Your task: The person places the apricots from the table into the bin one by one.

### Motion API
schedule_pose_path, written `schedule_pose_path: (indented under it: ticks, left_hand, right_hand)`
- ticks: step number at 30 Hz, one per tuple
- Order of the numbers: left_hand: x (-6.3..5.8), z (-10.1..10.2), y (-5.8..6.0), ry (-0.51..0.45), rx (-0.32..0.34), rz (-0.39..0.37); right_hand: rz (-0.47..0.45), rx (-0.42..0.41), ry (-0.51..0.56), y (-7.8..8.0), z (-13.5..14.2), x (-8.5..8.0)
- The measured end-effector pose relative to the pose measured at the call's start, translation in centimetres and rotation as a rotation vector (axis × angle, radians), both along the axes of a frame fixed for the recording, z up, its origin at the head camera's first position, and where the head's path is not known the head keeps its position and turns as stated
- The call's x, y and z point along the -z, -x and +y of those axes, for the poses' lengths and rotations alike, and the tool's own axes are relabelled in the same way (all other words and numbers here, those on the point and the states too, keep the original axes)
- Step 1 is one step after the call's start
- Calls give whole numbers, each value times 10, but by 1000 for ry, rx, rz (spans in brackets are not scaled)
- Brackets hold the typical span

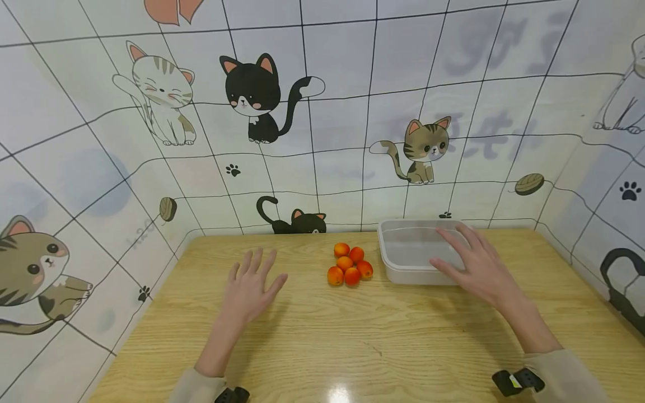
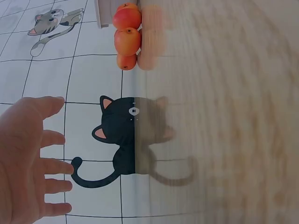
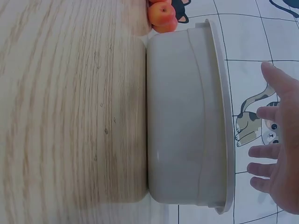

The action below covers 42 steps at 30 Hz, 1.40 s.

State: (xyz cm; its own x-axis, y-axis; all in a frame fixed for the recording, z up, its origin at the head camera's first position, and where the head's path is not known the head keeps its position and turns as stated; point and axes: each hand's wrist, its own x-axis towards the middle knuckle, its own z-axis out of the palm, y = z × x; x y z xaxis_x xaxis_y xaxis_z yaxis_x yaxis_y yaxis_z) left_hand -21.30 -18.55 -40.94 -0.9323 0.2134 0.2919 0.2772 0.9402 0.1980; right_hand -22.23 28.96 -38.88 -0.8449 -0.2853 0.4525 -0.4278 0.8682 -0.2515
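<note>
Several small orange-red fruits [image 1: 351, 265] sit bunched together on the wooden table, just left of a whitish plastic container [image 1: 403, 274]. My left hand [image 1: 249, 291] hovers over the table left of the fruits, fingers spread, holding nothing. In the left wrist view that hand [image 2: 28, 158] is apart from the fruits [image 2: 127, 39]. Above the container's right part hangs my right hand [image 1: 478, 266] with its fingers extended. The right wrist view has this hand [image 3: 280, 144] beyond the rim of the container [image 3: 187, 121], with nothing in its grasp.
The wooden table [image 1: 312, 347] reaches back to a wall [image 1: 342, 184] covered with cat drawings and a grid of lines. Side walls with the same print stand left and right. Dark straps [image 1: 519, 382] circle the wrists at the sleeves.
</note>
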Motion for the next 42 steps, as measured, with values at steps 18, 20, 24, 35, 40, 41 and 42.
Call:
schedule_pose_path:
  ticks: [18,20,24,35,40,41,42]
  left_hand:
    - [14,15,4,-166,52,7]
    - [15,16,4,-193,59,13]
    - [16,19,5,-226,85,32]
    - [11,30,7,-273,115,-17]
    - [11,34,8,-290,113,-37]
    - [11,35,8,-294,114,-42]
    - [11,36,8,-299,115,-48]
  right_hand:
    - [-36,-27,101,1,2,7]
    - [-58,-31,115,1,3,7]
    - [-114,-27,137,-2,4,7]
    - [-211,-22,167,-5,11,13]
    - [-148,-46,166,-6,12,18]
    - [-137,-53,169,-6,12,19]
    - [-131,-59,173,-5,12,20]
